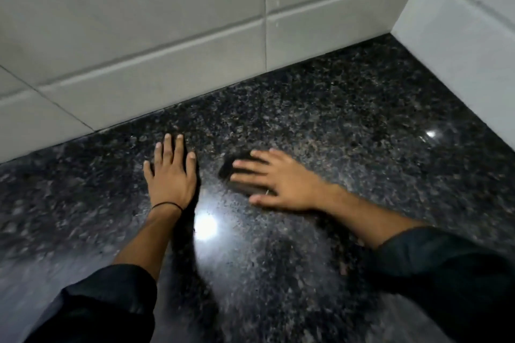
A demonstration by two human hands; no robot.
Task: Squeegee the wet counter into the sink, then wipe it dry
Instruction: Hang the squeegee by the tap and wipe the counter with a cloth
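Item, counter (pixel 348 131): dark speckled granite, glossy, running back to a white tiled wall (pixel 139 44) and meeting a second tiled face at the right corner (pixel 457 36); we note two bright glints of lamp light on the stone, but we cannot tell from the shine alone whether a film of water lies on it. Item, left hand (pixel 170 175): laid flat on the stone, palm down, fingers stretched out and slightly spread, holding nothing; a thin dark band sits at the wrist (pixel 167 205). Item, right hand (pixel 278 178): also palm down, fingers extended and pressed over a small dark flat object (pixel 234 172) that lies on the counter just beside the left hand; it is pinned under the fingers rather than wrapped in a grip. We cannot say whether that object is a squeegee blade, a sponge or a folded cloth, as it is blurred and half covered. Item, sleeves: dark, pushed up on both forearms. Item, sink: not in view. Step in hand, by our judgement: a pass across the surface with the pressed object, whether pushing water or drying we cannot settle. Next move calls for even downward pressure and a steady sweep toward wherever the sink lies, the free hand bracing.
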